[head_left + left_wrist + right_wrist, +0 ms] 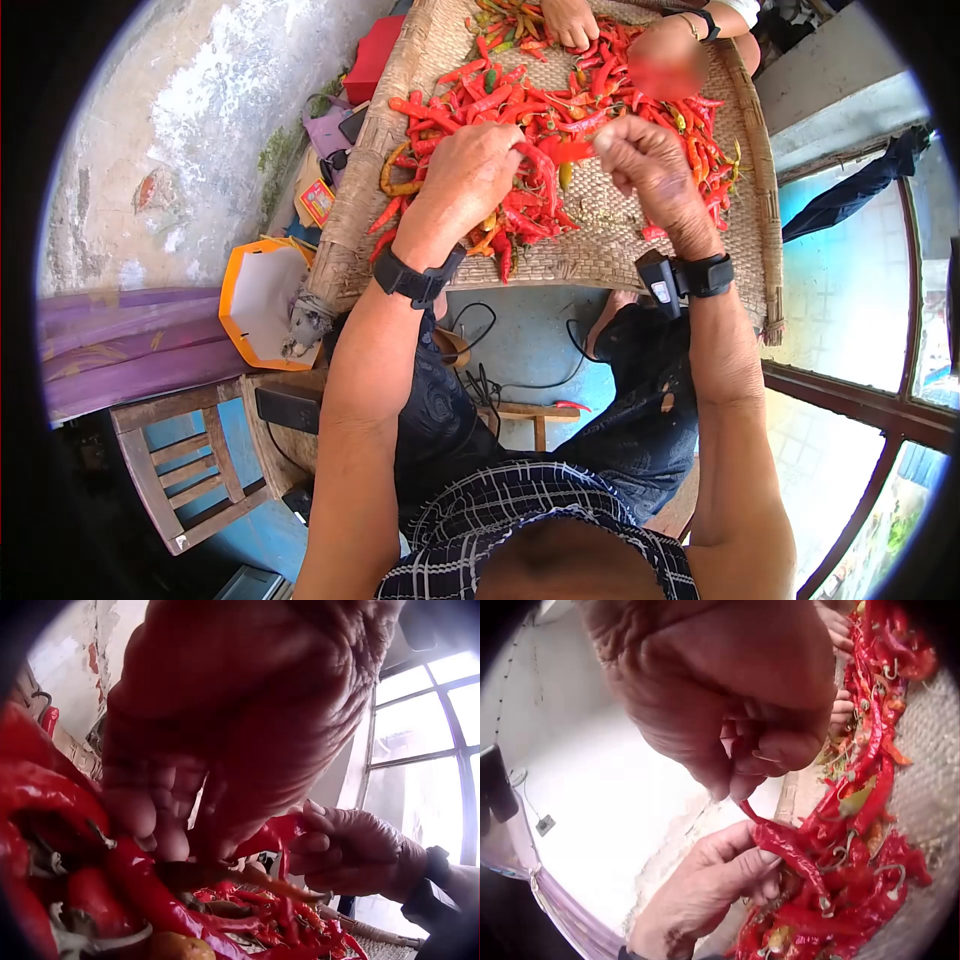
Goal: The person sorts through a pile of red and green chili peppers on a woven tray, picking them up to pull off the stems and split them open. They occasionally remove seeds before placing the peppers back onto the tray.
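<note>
Red chili peppers, some orange or green, lie heaped on a woven tray. My left hand is low over the near left of the heap. In the right wrist view its thumb and fingers pinch a wrinkled red chili pepper with its stem end downward. My right hand, to the right, pinches a red chili pepper between thumb and fingertips. The left wrist view shows that pepper reaching toward my left fingers, whose tips are partly hidden by peppers.
Another person's hand rests among peppers at the far side; their other hand is blurred. An orange-edged box and a wooden chair stand on the left. Below the tray are black cables and a small wooden bench with one pepper.
</note>
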Available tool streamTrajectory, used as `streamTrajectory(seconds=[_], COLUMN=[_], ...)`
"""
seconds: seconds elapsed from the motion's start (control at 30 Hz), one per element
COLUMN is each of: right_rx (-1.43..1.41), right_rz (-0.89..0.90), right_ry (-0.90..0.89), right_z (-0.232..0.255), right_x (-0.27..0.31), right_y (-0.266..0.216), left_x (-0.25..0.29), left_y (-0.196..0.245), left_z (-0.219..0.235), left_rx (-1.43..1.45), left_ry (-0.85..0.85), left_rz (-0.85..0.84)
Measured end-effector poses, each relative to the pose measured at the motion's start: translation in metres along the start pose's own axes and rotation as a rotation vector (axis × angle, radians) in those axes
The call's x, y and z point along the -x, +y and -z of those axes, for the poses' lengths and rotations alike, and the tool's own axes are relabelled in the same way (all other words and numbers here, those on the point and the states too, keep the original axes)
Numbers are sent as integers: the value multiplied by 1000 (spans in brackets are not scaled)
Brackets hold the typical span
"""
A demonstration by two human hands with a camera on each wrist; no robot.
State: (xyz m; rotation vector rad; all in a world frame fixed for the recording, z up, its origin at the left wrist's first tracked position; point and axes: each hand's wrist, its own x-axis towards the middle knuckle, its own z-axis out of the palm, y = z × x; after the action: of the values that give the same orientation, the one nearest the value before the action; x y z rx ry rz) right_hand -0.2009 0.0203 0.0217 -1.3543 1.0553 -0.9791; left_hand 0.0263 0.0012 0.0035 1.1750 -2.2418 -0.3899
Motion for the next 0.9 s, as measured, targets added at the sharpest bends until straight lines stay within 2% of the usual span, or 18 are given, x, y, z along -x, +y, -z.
streamTrajectory(seconds=[0.07, 0.17, 0.23, 0.3, 0.33, 0.37, 0.43, 0.47, 0.5, 0.57, 0.63, 0.67, 0.77, 0.8, 0.9], right_rx=[-121, -265, -299, -638, -729, -730, -547, -378, -380, 471, 998, 994, 1044, 948, 887], right_rz=[-2, -39, -18, 153, 146, 146, -33, -52, -53, 40, 367, 468, 463, 452, 405], right_ry=[92, 138, 122, 354, 475, 477, 531, 473, 474, 146, 107, 111, 85, 28, 39], right_z=[9, 20, 29, 33, 34, 40, 47, 42, 32, 10, -14, -25, -32, -30, -28], right_x=[0, 1, -4, -13, -16, -21, -27, -27, -27, -30, -32, -29, -36, -37, -36], right_y=[0, -2, 1, 2, -3, 5, 27, 38, 45, 60, 71, 73, 89, 87, 76], left_x=[0, -4, -7, -8, -8, -9, -10, -10, -10, -12, -11, -10, -10, -10, -10], left_y=[-3, -2, 1, -1, 1, 4, 8, 6, 4, 3, 2, 3, 3, 4, 5], left_z=[2, 5, 7, 6, 7, 8, 11, 10, 9, 7, 5, 5, 4, 4, 6], left_rx=[24, 21, 202, 241, 370, 498, 524, 495, 467, 466, 463, 483, 484, 452, 427], left_ry=[25, 58, 101, 112, 109, 107, 109, 132, 154, 162, 170, 168, 156, 137, 109], left_rz=[26, 91, 213, 210, 288, 366, 395, 362, 329, 318, 313, 308, 307, 291, 299])
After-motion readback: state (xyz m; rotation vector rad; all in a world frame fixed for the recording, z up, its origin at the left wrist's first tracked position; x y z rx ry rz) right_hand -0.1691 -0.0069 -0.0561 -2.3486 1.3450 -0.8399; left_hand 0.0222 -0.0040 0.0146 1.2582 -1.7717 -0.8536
